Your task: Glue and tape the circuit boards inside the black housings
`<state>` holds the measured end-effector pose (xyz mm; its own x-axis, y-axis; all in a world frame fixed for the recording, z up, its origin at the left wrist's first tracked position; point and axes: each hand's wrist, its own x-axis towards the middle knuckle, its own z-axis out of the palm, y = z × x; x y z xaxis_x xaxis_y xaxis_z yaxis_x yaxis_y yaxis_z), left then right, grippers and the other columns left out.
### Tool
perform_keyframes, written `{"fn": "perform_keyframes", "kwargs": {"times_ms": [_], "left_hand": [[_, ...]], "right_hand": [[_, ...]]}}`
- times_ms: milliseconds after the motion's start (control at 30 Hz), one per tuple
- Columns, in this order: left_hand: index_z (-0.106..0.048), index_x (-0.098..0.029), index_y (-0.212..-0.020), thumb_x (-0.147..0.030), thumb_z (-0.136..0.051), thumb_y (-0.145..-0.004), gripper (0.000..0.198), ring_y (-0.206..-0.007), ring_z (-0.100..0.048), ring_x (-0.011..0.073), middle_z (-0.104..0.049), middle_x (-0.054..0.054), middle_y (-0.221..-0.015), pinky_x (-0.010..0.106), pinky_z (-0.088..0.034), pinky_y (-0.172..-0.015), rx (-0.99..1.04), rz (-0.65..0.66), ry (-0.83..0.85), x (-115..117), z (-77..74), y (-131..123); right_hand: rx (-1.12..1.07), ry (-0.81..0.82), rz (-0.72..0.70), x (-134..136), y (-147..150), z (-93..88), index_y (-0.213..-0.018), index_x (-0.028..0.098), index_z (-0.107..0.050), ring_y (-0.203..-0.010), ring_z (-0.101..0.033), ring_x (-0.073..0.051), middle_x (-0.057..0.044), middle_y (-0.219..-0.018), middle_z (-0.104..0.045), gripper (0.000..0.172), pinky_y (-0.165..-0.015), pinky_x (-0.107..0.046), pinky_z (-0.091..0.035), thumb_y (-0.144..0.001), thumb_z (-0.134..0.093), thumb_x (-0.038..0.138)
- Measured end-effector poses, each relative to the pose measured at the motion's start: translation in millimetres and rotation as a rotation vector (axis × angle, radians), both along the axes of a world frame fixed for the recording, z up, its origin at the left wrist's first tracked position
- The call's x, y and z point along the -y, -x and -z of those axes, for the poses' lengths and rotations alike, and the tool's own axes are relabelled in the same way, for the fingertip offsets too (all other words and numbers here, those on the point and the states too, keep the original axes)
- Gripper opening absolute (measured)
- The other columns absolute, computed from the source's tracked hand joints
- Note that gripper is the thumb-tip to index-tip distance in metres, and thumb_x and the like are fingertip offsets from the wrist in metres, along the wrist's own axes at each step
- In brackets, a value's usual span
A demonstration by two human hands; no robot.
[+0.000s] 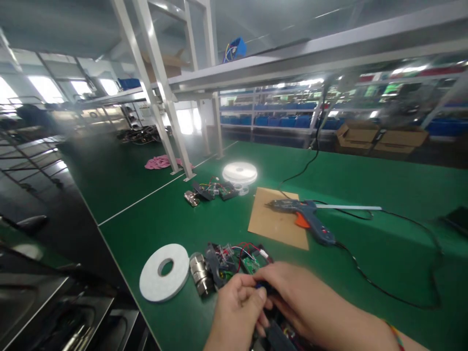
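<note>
My left hand (239,309) and my right hand (298,292) meet at the front of the green bench, fingers closed together in a pinch. A small dark bluish part shows between the fingertips; its kind is mostly hidden. Under both hands lies a dark grey housing (277,337) with coloured wires, partly covered by my palms. Just beyond them is an opened device with a dark housing (215,265), a green circuit board (250,264) and red and white wires. Its shiny metal threaded connector (201,274) points left, beside a white roll of tape (164,273).
A glue gun (312,214) with an orange trigger rests on a cardboard sheet (263,219); its black cord (380,292) loops across the right. Another opened device (228,191) and a second white roll (240,172) sit farther back. Metal shelf posts (164,97) rise behind, near a pink cloth (159,162).
</note>
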<state>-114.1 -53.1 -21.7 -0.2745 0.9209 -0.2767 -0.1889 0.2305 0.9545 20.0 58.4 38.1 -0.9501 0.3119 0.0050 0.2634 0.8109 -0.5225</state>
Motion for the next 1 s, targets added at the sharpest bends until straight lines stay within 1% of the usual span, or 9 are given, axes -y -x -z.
{"fn": "perform_keyframes", "kwargs": {"times_ms": [67,100,233,300,400,567,733,833,1000], "left_hand": [[-0.059,-0.015,-0.12,-0.06,-0.061,-0.087,0.055,-0.055,-0.063,0.0137,-0.073,0.007,-0.084,0.026,-0.05,-0.05,-0.076,-0.051,-0.037,10,-3.4,5],[-0.059,-0.018,-0.124,-0.056,-0.059,-0.091,0.051,-0.059,-0.065,0.015,-0.074,0.007,-0.084,0.028,-0.053,-0.056,-0.219,-0.123,-0.081,18,-4.2,13],[-0.063,-0.022,-0.116,-0.04,-0.049,-0.099,0.029,-0.09,-0.067,0.022,-0.072,0.009,-0.096,0.042,-0.053,-0.093,-1.282,-0.537,-0.177,48,3.2,77],[-0.061,-0.014,-0.119,-0.043,-0.049,-0.098,0.038,-0.101,-0.064,0.0309,-0.069,0.016,-0.105,0.054,-0.05,-0.095,-1.421,-0.586,-0.08,54,13.8,113],[-0.058,-0.008,-0.128,-0.045,-0.051,-0.095,0.05,-0.11,-0.06,0.0403,-0.066,0.022,-0.116,0.065,-0.046,-0.096,-1.481,-0.533,0.033,56,31.9,152],[-0.055,-0.011,-0.133,-0.04,-0.047,-0.095,0.048,-0.119,-0.061,0.0349,-0.067,0.02,-0.125,0.059,-0.044,-0.107,-1.526,-0.398,0.054,75,45.7,190],[-0.051,-0.012,-0.134,-0.029,-0.044,-0.084,0.053,-0.118,-0.065,0.0304,-0.068,0.018,-0.125,0.058,-0.038,-0.115,-1.523,-0.357,0.133,93,37.1,220],[-0.055,-0.015,-0.124,-0.04,-0.036,-0.092,0.045,-0.106,-0.069,0.0291,-0.072,0.014,-0.107,0.058,-0.037,-0.115,-1.49,-0.416,0.252,84,27.5,222],[-0.059,-0.01,-0.113,-0.067,-0.037,-0.092,0.065,-0.111,-0.064,0.0427,-0.07,0.022,-0.101,0.072,-0.028,-0.11,-1.453,-0.522,0.5,52,13.9,210]], "right_hand": [[-0.042,-0.012,0.017,-5,-2,8.2,-0.117,0.021,-0.064,-0.094,-0.067,-0.028,-0.01,-0.105,-0.071,0.028,-0.082,-0.043,-0.055,-0.096,-0.047,0.016],[-0.062,-0.012,0.032,-8,-4,11.3,-0.12,0.022,-0.063,-0.095,-0.068,-0.027,-0.01,-0.107,-0.071,0.029,-0.083,-0.043,-0.056,-0.097,-0.045,0.017],[-0.127,-0.032,0.102,-17,-10,16.3,-0.122,0.026,-0.062,-0.094,-0.07,-0.027,-0.01,-0.11,-0.072,0.03,-0.082,-0.043,-0.058,-0.1,-0.042,0.024],[-0.15,-0.035,0.122,-19,-12,16.0,-0.12,0.027,-0.063,-0.094,-0.071,-0.027,-0.01,-0.109,-0.073,0.03,-0.081,-0.044,-0.059,-0.1,-0.042,0.028],[-0.188,-0.026,0.141,-20,-13,14.6,-0.118,0.028,-0.065,-0.093,-0.073,-0.027,-0.009,-0.107,-0.075,0.03,-0.08,-0.045,-0.062,-0.1,-0.042,0.032],[-0.231,-0.027,0.183,-22,-14,12.6,-0.116,0.031,-0.07,-0.096,-0.075,-0.029,-0.007,-0.11,-0.077,0.028,-0.083,-0.046,-0.066,-0.097,-0.05,0.036],[-0.294,-0.063,0.198,-29,-20,30.2,-0.116,0.032,-0.073,-0.096,-0.076,-0.033,-0.009,-0.111,-0.078,0.031,-0.081,-0.052,-0.067,-0.096,-0.052,0.044],[-0.302,-0.09,0.223,-34,-25,49.2,-0.118,0.032,-0.073,-0.098,-0.076,-0.036,-0.01,-0.113,-0.077,0.033,-0.082,-0.057,-0.066,-0.097,-0.052,0.047],[-0.29,-0.046,0.24,-37,-34,71.9,-0.124,0.033,-0.07,-0.106,-0.073,-0.034,-0.009,-0.121,-0.074,0.034,-0.094,-0.055,-0.062,-0.099,-0.052,0.047]]}}
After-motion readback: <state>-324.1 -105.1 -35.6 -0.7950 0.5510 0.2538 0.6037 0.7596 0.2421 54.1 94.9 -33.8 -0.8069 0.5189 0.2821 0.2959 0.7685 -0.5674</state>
